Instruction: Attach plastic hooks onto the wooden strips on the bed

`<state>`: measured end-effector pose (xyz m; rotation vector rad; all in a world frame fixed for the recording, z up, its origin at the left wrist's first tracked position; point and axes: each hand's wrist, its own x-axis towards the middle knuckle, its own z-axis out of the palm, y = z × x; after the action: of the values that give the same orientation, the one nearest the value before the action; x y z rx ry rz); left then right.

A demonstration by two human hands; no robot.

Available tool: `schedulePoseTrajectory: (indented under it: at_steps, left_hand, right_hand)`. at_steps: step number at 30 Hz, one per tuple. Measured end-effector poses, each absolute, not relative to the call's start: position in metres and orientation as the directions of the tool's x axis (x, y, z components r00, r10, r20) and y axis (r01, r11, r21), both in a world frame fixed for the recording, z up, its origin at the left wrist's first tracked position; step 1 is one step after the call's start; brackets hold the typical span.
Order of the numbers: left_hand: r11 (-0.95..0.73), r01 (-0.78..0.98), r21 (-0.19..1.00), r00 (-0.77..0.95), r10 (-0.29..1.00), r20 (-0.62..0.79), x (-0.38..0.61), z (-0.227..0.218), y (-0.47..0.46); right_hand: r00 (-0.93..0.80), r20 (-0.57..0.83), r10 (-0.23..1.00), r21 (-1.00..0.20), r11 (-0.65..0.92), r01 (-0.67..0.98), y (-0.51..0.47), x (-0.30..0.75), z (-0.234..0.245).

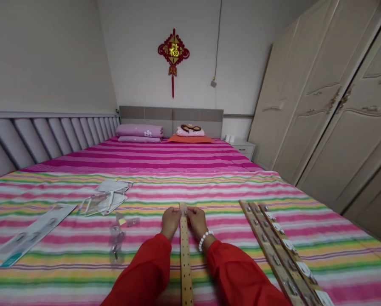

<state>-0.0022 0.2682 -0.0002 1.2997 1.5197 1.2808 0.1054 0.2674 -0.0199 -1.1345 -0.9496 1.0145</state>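
Note:
A narrow wooden strip (pixel 185 259) with rows of small holes lies lengthwise in front of me on the striped sheet. At its far end, my left hand (pixel 171 222) is closed from the left side and my right hand (pixel 196 221), with a white bead bracelet (pixel 205 240), from the right. The fingertips of both pinch a small clear plastic piece (pixel 184 211) on the strip's face; its exact shape is too small to make out. To the right lie several wooden strips (pixel 266 238) side by side, fitted with metal pieces and white round parts.
Left of the hands are small clear and metal parts (pixel 116 242), a yellowish square (pixel 122 221), flat clear packets (pixel 104 202) and a long printed packaging strip (pixel 31 233). Folded bedding (pixel 139 131) sits by the headboard (pixel 152 114). Wardrobes (pixel 330 106) line the right; a rail (pixel 50 136) runs along the left.

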Motion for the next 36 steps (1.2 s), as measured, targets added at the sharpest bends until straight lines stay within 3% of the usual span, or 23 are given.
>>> schedulePoseTrajectory:
  at_steps: [15,23,30,36]
  left_hand:
    - [-0.002,0.305,0.952,-0.252,0.964,0.082,-0.002,-0.016,0.296]
    - [0.000,0.264,0.964,-0.261,0.963,0.072,-0.001,-0.025,0.295]
    - [-0.133,0.263,0.956,-0.072,0.985,0.157,-0.009,-0.023,0.295]
    - [-0.103,0.249,0.963,0.095,0.992,0.081,-0.013,-0.032,0.304]
  right_hand:
    - [0.323,0.057,0.945,-0.991,0.092,-0.094,0.297,0.105,-0.036]
    - [0.321,0.087,0.943,-0.996,0.085,0.021,0.299,0.107,-0.044]
    - [0.219,0.187,0.958,-0.966,0.139,0.220,0.292,0.112,-0.038]
    - [0.111,0.219,0.969,-0.920,0.167,0.354,0.293,0.113,-0.040]
